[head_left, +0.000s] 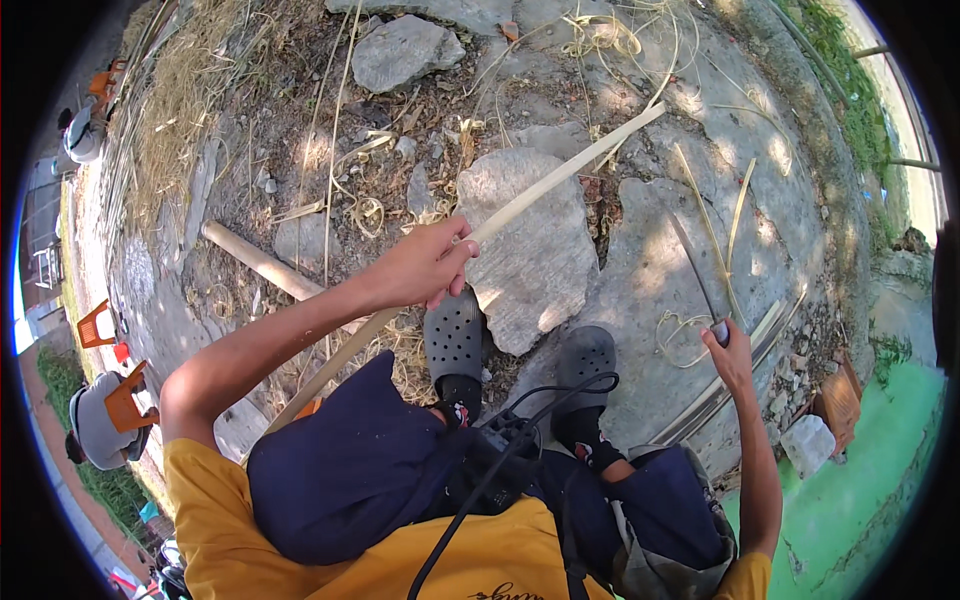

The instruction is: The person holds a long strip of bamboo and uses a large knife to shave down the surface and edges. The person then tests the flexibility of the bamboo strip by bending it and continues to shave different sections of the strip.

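Observation:
My left hand (pixel 430 262) is closed around a long pale strip of split bamboo (pixel 575 165). The strip slants from beside my left thigh, over a flat stone, to its far end at upper right. In my right hand (pixel 732 355), off to the right, is the dark handle of a knife with a long, thin, slightly curved blade (pixel 690 250). The blade points away from me and stands apart from the strip. Beneath the strip lies the large flat stone (pixel 530 260), just ahead of my grey clogs (pixel 455 335).
A round wooden pole (pixel 262 264) lies at left. Thin strips (pixel 735 225) lie by the blade, with a bundle of longer strips (pixel 765 345) beside my right hand. Curled shavings (pixel 605 38) and another rock (pixel 405 55) are farther off. A brick (pixel 838 408) sits by the green surface at right.

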Motion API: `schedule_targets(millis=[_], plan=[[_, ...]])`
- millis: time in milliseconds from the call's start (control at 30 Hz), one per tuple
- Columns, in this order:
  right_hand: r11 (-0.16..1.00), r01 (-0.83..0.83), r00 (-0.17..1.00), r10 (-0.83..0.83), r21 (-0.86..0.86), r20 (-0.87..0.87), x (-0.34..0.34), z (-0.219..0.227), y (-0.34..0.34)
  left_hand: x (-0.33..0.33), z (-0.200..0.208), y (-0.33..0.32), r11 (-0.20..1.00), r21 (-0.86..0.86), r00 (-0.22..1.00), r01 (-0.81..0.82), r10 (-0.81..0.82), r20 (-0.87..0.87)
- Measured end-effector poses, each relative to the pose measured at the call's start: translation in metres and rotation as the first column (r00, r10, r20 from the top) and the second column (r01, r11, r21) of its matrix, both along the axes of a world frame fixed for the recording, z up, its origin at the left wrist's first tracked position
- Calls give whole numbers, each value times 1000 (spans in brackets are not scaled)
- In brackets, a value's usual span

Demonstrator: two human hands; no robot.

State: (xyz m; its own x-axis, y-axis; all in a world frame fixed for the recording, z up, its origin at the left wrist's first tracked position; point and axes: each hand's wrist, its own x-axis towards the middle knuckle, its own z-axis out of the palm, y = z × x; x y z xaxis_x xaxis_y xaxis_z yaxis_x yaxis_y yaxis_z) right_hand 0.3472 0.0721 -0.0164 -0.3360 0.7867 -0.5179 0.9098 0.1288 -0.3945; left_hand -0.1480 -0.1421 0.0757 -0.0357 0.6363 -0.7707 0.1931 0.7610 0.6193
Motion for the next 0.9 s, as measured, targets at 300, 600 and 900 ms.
schedule_targets(millis=[300,600,900], plan=[[996,-7,942,37,88,-335,-79,31,-57,18,-74,-9,985,-126,928,-118,155,340],[952,-301,879,254,-57,-404,-205,-20,-105,43,-74,-1,988,-91,970,-126,142,199],[961,-258,920,212,-100,-329,-249,-38,-141,42,-109,-30,984,-27,978,-175,177,114]])
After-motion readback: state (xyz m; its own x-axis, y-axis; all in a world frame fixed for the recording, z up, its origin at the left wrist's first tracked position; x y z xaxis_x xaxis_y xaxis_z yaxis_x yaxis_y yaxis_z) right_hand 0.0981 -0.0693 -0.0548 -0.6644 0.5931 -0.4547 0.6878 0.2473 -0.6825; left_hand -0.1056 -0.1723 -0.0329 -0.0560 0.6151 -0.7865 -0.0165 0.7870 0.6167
